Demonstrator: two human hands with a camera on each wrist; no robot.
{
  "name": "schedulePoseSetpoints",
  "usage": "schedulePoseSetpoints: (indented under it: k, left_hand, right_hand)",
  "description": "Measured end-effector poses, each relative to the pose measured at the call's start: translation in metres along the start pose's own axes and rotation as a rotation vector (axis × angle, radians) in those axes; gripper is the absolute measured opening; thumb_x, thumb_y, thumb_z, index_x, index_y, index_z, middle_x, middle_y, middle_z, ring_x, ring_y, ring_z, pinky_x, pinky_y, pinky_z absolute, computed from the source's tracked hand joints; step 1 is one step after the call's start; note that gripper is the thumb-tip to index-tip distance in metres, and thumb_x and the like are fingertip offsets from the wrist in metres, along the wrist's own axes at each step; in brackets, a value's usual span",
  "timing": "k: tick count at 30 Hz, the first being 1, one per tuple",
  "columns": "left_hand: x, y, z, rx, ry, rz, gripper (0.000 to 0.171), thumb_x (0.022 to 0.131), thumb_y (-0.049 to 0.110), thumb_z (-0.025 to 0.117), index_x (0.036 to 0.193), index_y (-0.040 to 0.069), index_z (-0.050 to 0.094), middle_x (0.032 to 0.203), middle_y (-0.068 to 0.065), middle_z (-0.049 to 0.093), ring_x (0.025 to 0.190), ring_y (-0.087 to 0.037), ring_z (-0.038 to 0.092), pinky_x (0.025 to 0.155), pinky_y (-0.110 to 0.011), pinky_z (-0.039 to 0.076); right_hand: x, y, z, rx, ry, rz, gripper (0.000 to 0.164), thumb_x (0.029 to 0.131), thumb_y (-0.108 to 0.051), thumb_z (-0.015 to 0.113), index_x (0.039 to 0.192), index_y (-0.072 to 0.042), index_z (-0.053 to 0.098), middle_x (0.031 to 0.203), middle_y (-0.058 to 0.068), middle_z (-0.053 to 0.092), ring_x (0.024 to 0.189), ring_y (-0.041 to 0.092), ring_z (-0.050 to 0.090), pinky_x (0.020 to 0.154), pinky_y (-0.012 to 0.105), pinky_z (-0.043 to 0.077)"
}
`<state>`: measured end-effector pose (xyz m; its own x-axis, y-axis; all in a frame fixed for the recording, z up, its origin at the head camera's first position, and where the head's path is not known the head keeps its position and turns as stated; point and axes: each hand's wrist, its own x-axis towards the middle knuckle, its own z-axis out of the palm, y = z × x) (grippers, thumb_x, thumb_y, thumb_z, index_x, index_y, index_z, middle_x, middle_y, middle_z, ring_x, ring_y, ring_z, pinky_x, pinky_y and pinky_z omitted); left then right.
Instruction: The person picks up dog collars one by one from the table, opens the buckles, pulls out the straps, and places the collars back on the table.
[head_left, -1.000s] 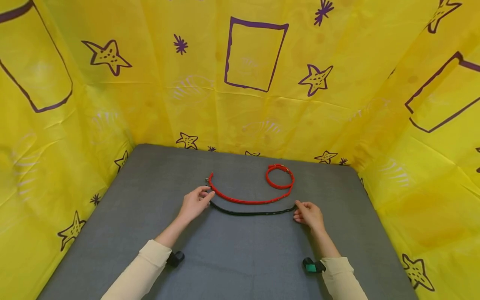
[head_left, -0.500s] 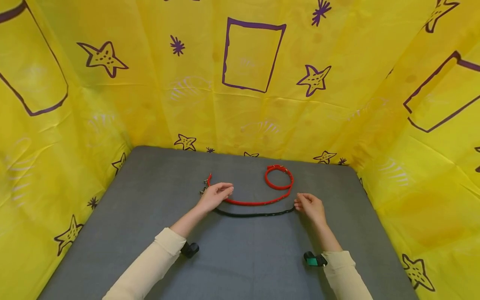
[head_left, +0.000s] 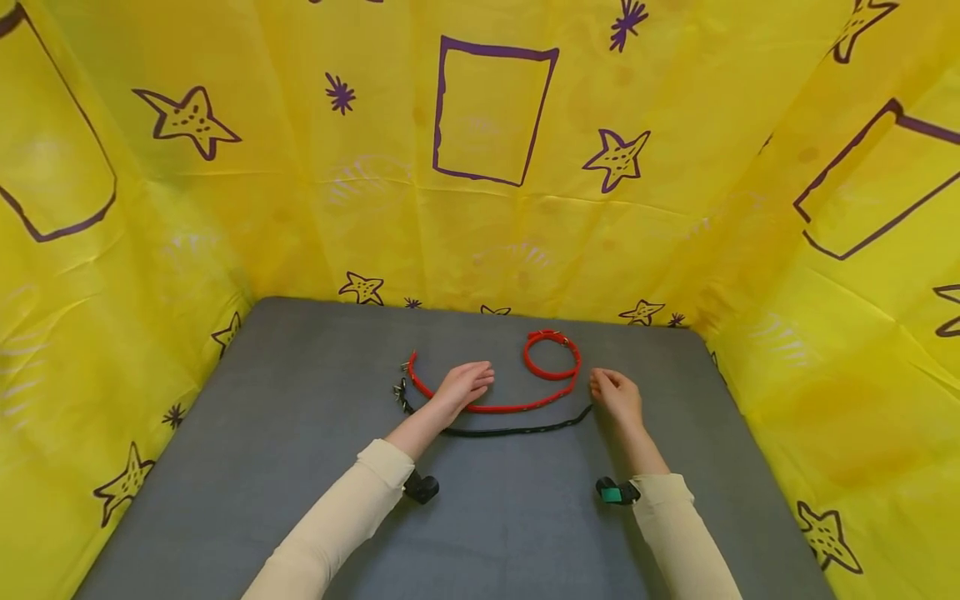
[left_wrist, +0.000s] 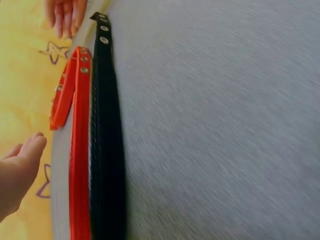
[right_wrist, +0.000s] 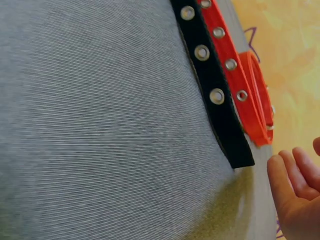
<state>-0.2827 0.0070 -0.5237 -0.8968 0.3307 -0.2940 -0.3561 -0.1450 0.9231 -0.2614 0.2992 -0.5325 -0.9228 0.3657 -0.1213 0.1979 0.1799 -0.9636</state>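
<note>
A black collar point(head_left: 510, 432) with metal eyelets lies in a shallow curve on the grey surface, its buckle point(head_left: 398, 390) at the left end. Just behind it runs a red collar point(head_left: 525, 407), also with eyelets. Another red band is closed into a ring point(head_left: 527, 358) at the red collar's right end. My left hand point(head_left: 459, 390) hovers over the red and black collars, fingers extended and holding nothing. Off the black collar's eyelet end point(right_wrist: 240, 152), my right hand point(head_left: 618, 398) has relaxed fingers with nothing between them; the right wrist view shows a gap to the strap.
The grey surface point(head_left: 495, 517) stretches in front of the collars. Yellow cloth point(head_left: 480, 233) with purple starfish drawings walls it in at the back and both sides. Each forearm carries a black strapped-on device point(head_left: 422, 487) near the cuff.
My left hand has let go of the black collar's buckle end and moved right across the collars. My right hand has released the other end and risen slightly away. The black collar stays lying there.
</note>
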Motion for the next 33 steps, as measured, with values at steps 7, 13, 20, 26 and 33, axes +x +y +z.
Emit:
schedulePoseSetpoints:
  k: [7, 13, 20, 26, 33]
  left_hand:
    - [0.022, 0.004, 0.018, 0.029, -0.005, -0.052, 0.057, 0.102, 0.029, 0.052, 0.145, -0.005, 0.037, 0.144, -0.024, 0.044, 0.132, -0.031, 0.046, 0.108, -0.039, 0.038]
    - [0.038, 0.002, 0.029, -0.007, -0.010, -0.100, 0.058, 0.104, 0.032, 0.048, 0.145, -0.006, 0.036, 0.146, -0.023, 0.042, 0.133, -0.032, 0.043, 0.109, -0.039, 0.036]
    - [0.050, -0.004, 0.040, -0.168, -0.027, -0.126, 0.066, 0.104, 0.038, 0.040, 0.147, -0.011, 0.029, 0.149, -0.028, 0.034, 0.139, -0.038, 0.033, 0.114, -0.042, 0.028]
    - [0.058, -0.008, 0.048, -0.273, -0.015, -0.118, 0.072, 0.104, 0.044, 0.036, 0.148, -0.011, 0.025, 0.153, -0.027, 0.026, 0.143, -0.037, 0.025, 0.117, -0.041, 0.021]
    - [0.064, -0.013, 0.059, -0.208, -0.046, -0.090, 0.073, 0.104, 0.047, 0.034, 0.151, -0.007, 0.021, 0.159, -0.019, 0.019, 0.146, -0.033, 0.018, 0.118, -0.043, 0.015]
  right_hand:
    - [0.013, -0.004, 0.006, -0.002, -0.009, 0.014, 0.039, 0.100, -0.018, 0.056, 0.123, 0.014, 0.058, 0.121, 0.033, 0.059, 0.110, 0.036, 0.062, 0.087, 0.032, 0.053]
    - [0.024, -0.004, 0.011, -0.034, 0.001, 0.023, 0.039, 0.100, -0.017, 0.054, 0.124, 0.013, 0.058, 0.121, 0.031, 0.060, 0.110, 0.035, 0.062, 0.085, 0.028, 0.054]
    - [0.035, -0.002, 0.012, -0.058, 0.007, 0.051, 0.039, 0.100, -0.018, 0.053, 0.126, 0.011, 0.059, 0.122, 0.028, 0.061, 0.110, 0.033, 0.063, 0.079, 0.020, 0.054]
    - [0.042, -0.002, 0.016, -0.082, -0.041, 0.060, 0.041, 0.100, -0.017, 0.051, 0.129, 0.011, 0.056, 0.125, 0.029, 0.059, 0.112, 0.034, 0.061, 0.083, 0.024, 0.054]
    - [0.047, -0.003, 0.021, -0.151, -0.049, 0.047, 0.040, 0.100, -0.015, 0.048, 0.130, 0.011, 0.056, 0.124, 0.031, 0.059, 0.112, 0.035, 0.061, 0.088, 0.030, 0.053]
